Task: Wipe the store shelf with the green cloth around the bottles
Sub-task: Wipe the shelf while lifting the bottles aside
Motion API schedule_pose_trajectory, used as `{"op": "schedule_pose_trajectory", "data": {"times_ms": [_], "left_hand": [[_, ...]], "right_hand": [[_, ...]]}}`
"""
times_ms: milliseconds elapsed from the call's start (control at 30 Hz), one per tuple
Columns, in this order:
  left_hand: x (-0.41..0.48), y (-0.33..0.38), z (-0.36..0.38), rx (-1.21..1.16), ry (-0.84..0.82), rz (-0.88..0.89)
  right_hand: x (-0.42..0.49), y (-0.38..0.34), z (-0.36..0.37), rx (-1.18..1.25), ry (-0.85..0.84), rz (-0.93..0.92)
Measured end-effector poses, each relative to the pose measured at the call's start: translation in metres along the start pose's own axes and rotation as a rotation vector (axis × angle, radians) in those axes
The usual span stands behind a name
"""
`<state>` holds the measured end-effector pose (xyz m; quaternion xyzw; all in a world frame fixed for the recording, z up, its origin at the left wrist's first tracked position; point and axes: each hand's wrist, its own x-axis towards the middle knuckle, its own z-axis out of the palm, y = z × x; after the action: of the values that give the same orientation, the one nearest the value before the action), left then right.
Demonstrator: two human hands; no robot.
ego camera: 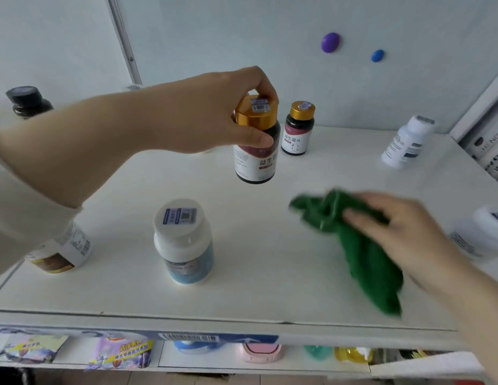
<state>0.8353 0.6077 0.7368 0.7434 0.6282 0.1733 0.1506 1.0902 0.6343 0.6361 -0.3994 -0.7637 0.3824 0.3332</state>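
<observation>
Far left, at the back of the shelf [242, 295]: black-capped dark bottle [28, 102], upright. Nearer the front edge, half hidden under a pale sleeve: white-labelled bottle [68, 251].

Reaching in from the left, left hand [214, 115], thumb and fingers [256, 140] curled round the lid of a gold-capped bottle [256, 157], dark, with a red and white label. Hangs from the grip, base apparently clear of the shelf.

Below it, near the front: white-capped bluish bottle [183, 240], upright, code sticker on the lid. Behind, near the back wall: second gold-capped bottle [297, 129], same label, standing alone.

On the wall above: purple magnet [330, 42] and blue magnet [377, 55].

Right of centre, lying on the shelf: green cloth [361, 251], dark green, crumpled and bunched at its far end, trailing towards the front edge, blurred. Pressed from above by the right hand [403, 232], fingers spread fairly flat over it.

Back right: white bottle [406, 143], leaning. At the right edge, just beside the right hand: another white container [484, 232], blurred. Beyond it, at the far right, printed boxes [489, 154].
</observation>
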Motion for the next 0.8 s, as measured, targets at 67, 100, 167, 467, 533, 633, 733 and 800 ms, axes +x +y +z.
{"op": "schedule_pose_trajectory", "data": {"times_ms": [67, 100, 167, 467, 533, 633, 733, 800], "left_hand": [[0.000, 0.006, 0.001, 0.023, 0.000, 0.015], [0.000, 0.009, 0.002, 0.032, 0.003, 0.022], [0.000, 0.015, 0.002, 0.047, 0.010, 0.032], [0.001, 0.037, 0.013, 0.036, 0.026, 0.078], [-0.001, 0.045, 0.018, 0.020, 0.014, 0.093], [-0.005, 0.053, 0.028, 0.007, -0.013, 0.110], [-0.008, 0.059, 0.043, 0.032, -0.073, 0.115], [-0.007, 0.062, 0.048, 0.048, -0.089, 0.104]], "right_hand": [[0.023, 0.010, -0.009, -0.209, 0.284, 0.001], [0.033, 0.018, -0.011, -0.299, 0.348, 0.031], [0.047, 0.035, -0.008, -0.476, 0.309, 0.178], [-0.053, -0.003, 0.044, -0.270, -0.152, -0.082], [-0.078, -0.010, 0.044, -0.195, -0.205, -0.098], [-0.083, -0.016, 0.025, -0.122, -0.198, -0.075], [-0.055, -0.008, 0.002, -0.203, 0.126, -0.103], [-0.026, 0.006, -0.011, -0.317, 0.374, -0.059]]}}
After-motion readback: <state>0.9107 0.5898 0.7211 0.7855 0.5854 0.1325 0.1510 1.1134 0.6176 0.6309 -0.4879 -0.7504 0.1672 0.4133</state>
